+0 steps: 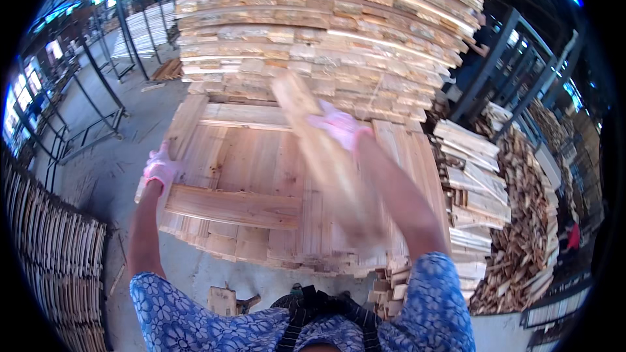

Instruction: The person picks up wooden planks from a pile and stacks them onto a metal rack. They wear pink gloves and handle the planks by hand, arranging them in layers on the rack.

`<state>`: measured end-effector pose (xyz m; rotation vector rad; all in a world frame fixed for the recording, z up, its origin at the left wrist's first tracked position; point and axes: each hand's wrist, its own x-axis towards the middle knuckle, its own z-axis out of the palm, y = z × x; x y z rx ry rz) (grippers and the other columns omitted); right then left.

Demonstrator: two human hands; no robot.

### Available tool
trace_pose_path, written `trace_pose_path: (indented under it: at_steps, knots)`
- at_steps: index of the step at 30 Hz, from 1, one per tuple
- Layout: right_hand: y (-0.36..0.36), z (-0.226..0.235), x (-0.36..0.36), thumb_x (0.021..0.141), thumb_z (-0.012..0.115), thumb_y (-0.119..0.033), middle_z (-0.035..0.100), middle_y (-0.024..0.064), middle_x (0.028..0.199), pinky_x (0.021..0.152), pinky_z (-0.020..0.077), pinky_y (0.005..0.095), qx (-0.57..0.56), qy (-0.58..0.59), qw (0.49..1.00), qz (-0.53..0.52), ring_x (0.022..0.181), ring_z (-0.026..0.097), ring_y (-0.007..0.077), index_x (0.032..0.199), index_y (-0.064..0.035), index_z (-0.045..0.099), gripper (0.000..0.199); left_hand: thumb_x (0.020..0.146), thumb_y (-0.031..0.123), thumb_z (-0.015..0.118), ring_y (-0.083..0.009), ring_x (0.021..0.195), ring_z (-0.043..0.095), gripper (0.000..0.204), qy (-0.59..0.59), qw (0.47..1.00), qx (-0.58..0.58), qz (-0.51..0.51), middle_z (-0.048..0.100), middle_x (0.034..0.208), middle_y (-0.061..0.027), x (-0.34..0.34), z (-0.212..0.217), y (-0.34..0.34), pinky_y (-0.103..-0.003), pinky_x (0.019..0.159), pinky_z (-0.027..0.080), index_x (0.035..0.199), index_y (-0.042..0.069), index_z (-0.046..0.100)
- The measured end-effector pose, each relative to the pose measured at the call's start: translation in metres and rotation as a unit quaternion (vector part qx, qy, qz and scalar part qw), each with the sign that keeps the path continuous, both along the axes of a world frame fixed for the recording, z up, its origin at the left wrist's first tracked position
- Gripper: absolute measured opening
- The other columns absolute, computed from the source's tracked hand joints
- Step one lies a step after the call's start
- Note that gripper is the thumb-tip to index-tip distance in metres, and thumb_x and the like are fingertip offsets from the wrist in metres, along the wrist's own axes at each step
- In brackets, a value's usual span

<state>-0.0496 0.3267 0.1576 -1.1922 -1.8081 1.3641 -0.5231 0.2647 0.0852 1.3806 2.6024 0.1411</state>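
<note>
Head view: right hand [339, 125] in pink glove grips a long pale wooden plank [323, 153], blurred, mid-frame, long axis running from upper centre down toward lower right. Left hand [160, 168], pink-gloved, rests on left edge of the low stack of pale wooden boards [235, 156]; its grip unclear.

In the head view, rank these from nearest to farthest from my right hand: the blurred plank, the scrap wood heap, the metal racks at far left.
From the right hand:
1. Blurred plank, in its grip.
2. Scrap wood heap, lower right.
3. Metal racks, far left.
</note>
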Motion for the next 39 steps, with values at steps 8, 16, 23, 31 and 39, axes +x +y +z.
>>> trace_pose_path:
  at_steps: [8,16,23,31,39]
  knots:
    - [-0.020,-0.098,0.190,0.093,0.063,-0.057,0.052,0.0236,0.151,0.116,0.0387,0.0391,0.108,-0.346,0.932,0.021,0.141,0.049,0.0370,0.158,-0.0140,0.039,0.081,0.082,0.047,0.075,-0.0406,0.138,0.050,0.090,-0.020,0.994,-0.021,-0.105,0.046,0.150,-0.0240,0.149,0.012,0.016,-0.051,0.112,0.045,0.160,0.025,0.035]
    - [-0.067,-0.107,0.161,0.086,0.072,-0.054,0.046,0.0274,0.147,0.113,0.0376,0.0549,0.133,-0.559,0.818,-0.013,0.138,0.044,0.0459,0.164,-0.0224,0.021,0.098,0.083,0.045,0.074,-0.0419,0.138,0.048,0.090,0.010,0.986,-0.068,-0.150,0.048,0.147,-0.0238,0.212,-0.007,0.006,-0.052,0.109,0.043,0.158,0.021,0.032]
    - [-0.011,-0.067,0.181,0.082,0.077,-0.051,0.049,0.0277,0.142,0.112,0.0402,0.0480,0.106,-0.544,0.829,0.073,0.132,0.050,0.0438,0.162,-0.0200,0.029,0.099,0.084,0.050,0.073,-0.0363,0.138,0.049,0.082,0.051,0.992,-0.034,-0.109,0.048,0.145,-0.0187,0.225,-0.036,0.048,-0.049,0.109,0.045,0.148,0.013,0.038]
    - [0.106,-0.076,0.210,0.082,0.076,-0.044,0.045,0.0203,0.149,0.113,0.0416,0.0489,0.171,-0.564,0.792,0.156,0.135,0.049,0.0409,0.160,-0.0320,0.036,0.089,0.086,0.049,0.071,-0.0383,0.142,0.045,0.089,0.056,0.990,-0.044,-0.125,0.038,0.159,-0.0224,0.238,-0.019,0.048,-0.048,0.114,0.041,0.160,0.022,0.030]
    - [0.124,-0.090,0.183,0.085,0.075,-0.049,0.036,0.0218,0.160,0.119,0.0337,0.0492,0.184,-0.512,0.818,0.186,0.145,0.039,0.0428,0.160,-0.0379,0.037,0.084,0.077,0.047,0.079,-0.0405,0.133,0.052,0.095,0.084,0.992,-0.021,-0.092,0.048,0.145,-0.0211,0.227,-0.033,0.045,-0.050,0.108,0.045,0.156,0.025,0.031]
